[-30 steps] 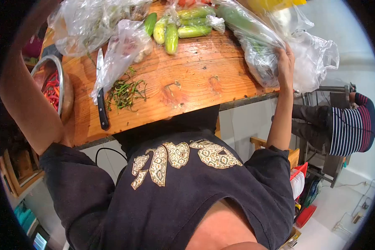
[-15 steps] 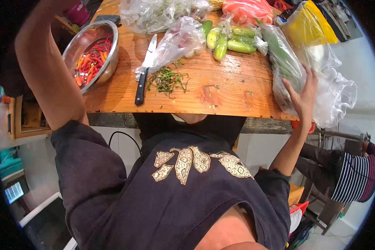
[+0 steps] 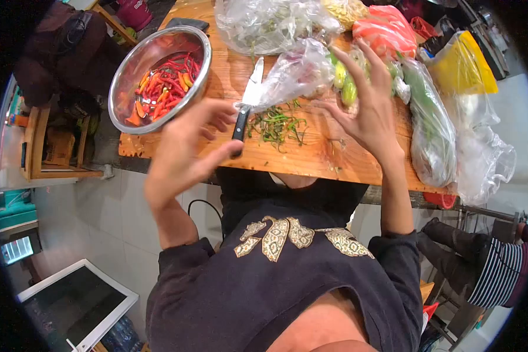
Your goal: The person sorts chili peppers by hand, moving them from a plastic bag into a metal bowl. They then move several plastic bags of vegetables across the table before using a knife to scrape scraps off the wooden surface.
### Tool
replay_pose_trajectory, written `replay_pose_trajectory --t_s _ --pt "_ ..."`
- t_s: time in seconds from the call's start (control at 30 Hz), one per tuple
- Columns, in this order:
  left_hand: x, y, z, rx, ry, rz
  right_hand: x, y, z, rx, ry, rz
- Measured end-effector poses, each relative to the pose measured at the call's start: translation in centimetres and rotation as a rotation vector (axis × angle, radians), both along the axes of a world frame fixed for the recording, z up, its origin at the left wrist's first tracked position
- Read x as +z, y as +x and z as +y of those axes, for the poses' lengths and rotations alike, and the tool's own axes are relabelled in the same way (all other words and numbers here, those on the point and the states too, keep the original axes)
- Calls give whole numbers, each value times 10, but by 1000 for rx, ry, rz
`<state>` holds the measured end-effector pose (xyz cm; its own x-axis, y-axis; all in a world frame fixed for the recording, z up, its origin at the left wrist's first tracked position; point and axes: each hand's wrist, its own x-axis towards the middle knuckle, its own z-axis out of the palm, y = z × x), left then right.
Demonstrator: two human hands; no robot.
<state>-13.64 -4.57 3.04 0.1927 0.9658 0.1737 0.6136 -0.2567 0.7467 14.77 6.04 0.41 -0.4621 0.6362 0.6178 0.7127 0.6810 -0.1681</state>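
Observation:
My left hand (image 3: 188,152) is in the air with thumb and fingers apart, holding nothing. It is between a metal bowl (image 3: 116,97) of red and orange chili peppers (image 3: 165,88) and a black-handled knife (image 3: 241,122) lying on the table, thumb near the handle. My right hand (image 3: 369,111) is raised with its fingers spread, empty, partly covering the bagged cucumbers (image 3: 348,91). A small pile of green stems (image 3: 278,126) lies between the hands. Beside the knife blade is a clear plastic bag (image 3: 296,73) with purplish contents.
The wooden table (image 3: 311,158) also bears a large clear bag of greens (image 3: 276,26), a red bag (image 3: 384,32), a long bag of green vegetables (image 3: 428,123) and a yellow bag (image 3: 466,64). A person in a striped top (image 3: 501,273) is at the right.
My left hand has come down from the upper left to near the knife handle. My right hand has left the long vegetable bag and moved left and up. The view has shifted.

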Motion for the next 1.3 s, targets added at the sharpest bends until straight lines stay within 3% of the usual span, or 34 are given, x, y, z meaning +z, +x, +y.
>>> replay_pose_trajectory --t_s 0.03,0.1,0.23,0.37,0.47,0.57,0.73,0.77,0.83,0.87,0.9,0.97,1.0,1.07,1.13,1.23,1.3 --pt "-9 3 3 -33 -42 9 -2 -11 11 27 19 -47" --pt "-34 5 12 -55 127 149 -17 -23 35 34 46 -155" --pt "-72 6 21 55 194 192 -24 -24 62 149 -229 -239" --pt "-80 3 17 102 15 77 -20 -6 70 13 -462 108" --pt "-96 5 20 144 11 7 -34 5 82 164 -548 568" --pt "-97 7 26 160 17 -43 -24 13 76 128 -803 850" --pt "-89 12 31 135 -59 -62 -17 42 82 224 -856 1210" --pt "-89 14 31 136 -55 -51 4 29 70 34 -827 1222" --pt "-88 17 32 138 -61 -27 10 57 67 102 -878 1437" --pt "-87 19 33 144 -57 -21 16 67 62 84 -787 1429" --pt "-87 20 33 149 -53 -16 22 75 49 212 -834 1412" --pt "-87 23 35 148 -36 -12 32 89 33 51 -854 1438" --pt "-86 24 35 145 -23 -14 26 101 22 356 -954 1506" --pt "-81 27 36 138 -57 -41 20 101 9 502 -886 1313" --pt "-72 33 36 131 -155 -85 9 130 14 111 -845 1150" --pt "-76 40 40 138 -106 -41 -7 129 4 -164 -680 984" --pt "-80 40 42 130 -28 -12 -1 146 2 -162 -814 839"
